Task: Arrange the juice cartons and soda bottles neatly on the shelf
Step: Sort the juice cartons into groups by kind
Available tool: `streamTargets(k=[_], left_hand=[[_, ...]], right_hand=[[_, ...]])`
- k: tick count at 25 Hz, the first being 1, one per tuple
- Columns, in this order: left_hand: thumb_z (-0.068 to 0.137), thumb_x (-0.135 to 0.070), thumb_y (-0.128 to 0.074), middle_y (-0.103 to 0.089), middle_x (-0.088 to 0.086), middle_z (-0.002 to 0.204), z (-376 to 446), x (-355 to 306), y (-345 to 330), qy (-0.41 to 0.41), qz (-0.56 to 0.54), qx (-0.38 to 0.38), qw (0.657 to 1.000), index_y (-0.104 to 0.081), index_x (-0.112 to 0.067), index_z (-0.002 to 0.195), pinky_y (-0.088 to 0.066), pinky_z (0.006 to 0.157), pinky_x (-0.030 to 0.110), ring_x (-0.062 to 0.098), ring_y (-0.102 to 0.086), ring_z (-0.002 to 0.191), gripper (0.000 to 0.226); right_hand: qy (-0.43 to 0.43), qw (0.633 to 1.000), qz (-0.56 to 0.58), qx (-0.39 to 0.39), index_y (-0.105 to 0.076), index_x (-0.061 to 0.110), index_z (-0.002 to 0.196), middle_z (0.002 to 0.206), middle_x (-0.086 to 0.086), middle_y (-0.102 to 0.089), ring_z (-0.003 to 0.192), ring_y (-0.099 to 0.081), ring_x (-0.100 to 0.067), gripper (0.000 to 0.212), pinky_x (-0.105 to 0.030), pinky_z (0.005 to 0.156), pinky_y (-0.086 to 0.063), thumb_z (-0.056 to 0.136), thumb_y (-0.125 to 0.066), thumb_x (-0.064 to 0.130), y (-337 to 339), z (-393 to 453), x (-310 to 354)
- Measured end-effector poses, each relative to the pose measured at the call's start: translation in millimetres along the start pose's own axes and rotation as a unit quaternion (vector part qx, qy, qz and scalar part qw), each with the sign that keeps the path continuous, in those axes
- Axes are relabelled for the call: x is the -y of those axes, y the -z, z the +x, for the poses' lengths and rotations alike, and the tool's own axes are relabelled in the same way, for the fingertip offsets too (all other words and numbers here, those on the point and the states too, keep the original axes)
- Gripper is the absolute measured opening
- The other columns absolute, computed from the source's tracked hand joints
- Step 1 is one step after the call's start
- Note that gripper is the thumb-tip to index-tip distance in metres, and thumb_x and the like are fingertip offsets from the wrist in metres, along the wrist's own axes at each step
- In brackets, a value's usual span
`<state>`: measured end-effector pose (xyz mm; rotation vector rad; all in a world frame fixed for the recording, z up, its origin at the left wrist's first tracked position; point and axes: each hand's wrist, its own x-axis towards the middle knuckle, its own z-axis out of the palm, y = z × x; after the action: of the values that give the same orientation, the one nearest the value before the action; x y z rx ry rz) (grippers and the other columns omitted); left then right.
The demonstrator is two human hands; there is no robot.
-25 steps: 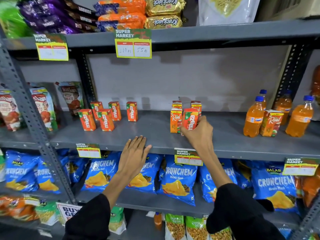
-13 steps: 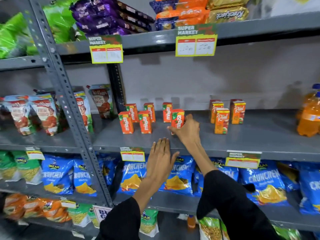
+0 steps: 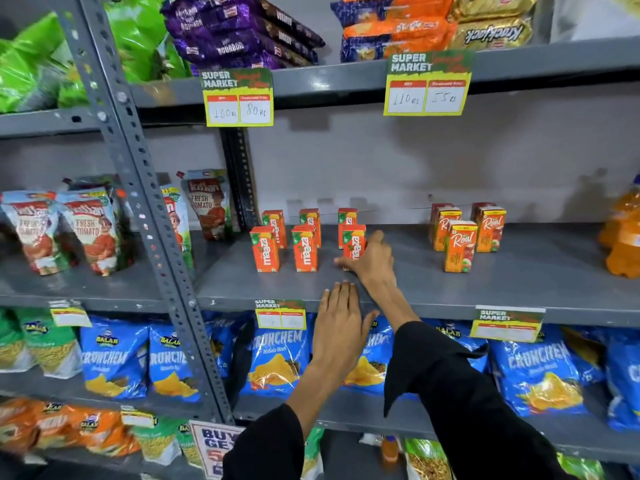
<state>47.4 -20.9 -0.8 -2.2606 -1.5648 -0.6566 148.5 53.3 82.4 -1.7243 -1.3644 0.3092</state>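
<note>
1. Shop shelves fill your view, and the grey shelf [image 3: 450,271] in the middle holds the drinks.
2. Nearest to you, your left hand [image 3: 341,327] lies flat on the front edge, fingers spread and holding nothing, just as it did a second ago.
3. A little further in, your right hand [image 3: 372,259] is closed round a Maaza carton [image 3: 354,242]. A second ago it picked this carton up beside the Real cartons [image 3: 460,245]. Now the carton stands on the shelf next to the Maaza group [image 3: 285,239].
4. That puts it as the third one in the front row, so like now sits with like.
5. I think you can let go and nudge it straight.
6. Far right, the soda bottles [image 3: 623,233] are blurry at the edge and still need lining up.
</note>
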Motion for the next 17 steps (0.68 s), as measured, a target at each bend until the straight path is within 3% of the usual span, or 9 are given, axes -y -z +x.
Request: streamTargets(k=[4,8,12,17], left_hand=[[0.102,-0.055,-0.028,-0.054,0.015,0.145,0.0,-1.4,0.5,0.005,-0.005,0.001,1.000,-0.046,-0.003,0.144,-0.034,0.118,0.045,0.029,-0.048,0.138,0.070],[0.103,-0.055,-0.022,-0.055,0.016,0.144,0.2,-5.0,1.6,0.013,-0.009,-0.003,1.000,-0.049,-0.002,0.142,-0.033,0.118,0.047,0.031,-0.048,0.136,0.071],[0.103,-0.055,-0.016,-0.052,0.014,0.148,-1.3,-25.0,4.1,0.019,-0.006,-0.003,1.000,-0.048,-0.004,0.143,-0.026,0.120,0.050,0.031,-0.044,0.140,0.072],[0.102,-0.050,-0.026,-0.059,0.014,0.142,1.8,-93.7,-1.1,0.010,-0.022,-0.023,0.999,-0.057,-0.004,0.135,-0.030,0.118,0.053,0.030,-0.050,0.135,0.065]], right_hand=[[-0.002,1.000,0.009,0.022,-0.037,0.006,0.125,0.126,-0.020,-0.058,0.117,-0.059,-0.037,0.093,-0.045,0.090,-0.053,0.059,-0.093,0.042,0.5,3.0,-2.2],[-0.006,0.996,0.058,0.060,-0.025,0.003,0.138,0.137,-0.024,-0.051,0.127,-0.053,-0.039,0.112,-0.044,0.100,-0.049,0.059,-0.092,0.046,20.9,0.0,-13.7],[0.076,0.994,0.074,-0.005,-0.042,0.012,0.124,0.099,-0.009,-0.065,0.093,-0.065,-0.022,0.072,-0.033,0.080,-0.054,0.075,-0.080,0.048,73.6,-22.2,-57.0],[0.121,0.983,0.052,-0.129,-0.054,0.021,0.101,0.089,0.001,-0.066,0.080,-0.064,-0.013,0.026,-0.027,0.073,-0.054,0.089,-0.069,0.039,174.2,-30.8,-140.8]])
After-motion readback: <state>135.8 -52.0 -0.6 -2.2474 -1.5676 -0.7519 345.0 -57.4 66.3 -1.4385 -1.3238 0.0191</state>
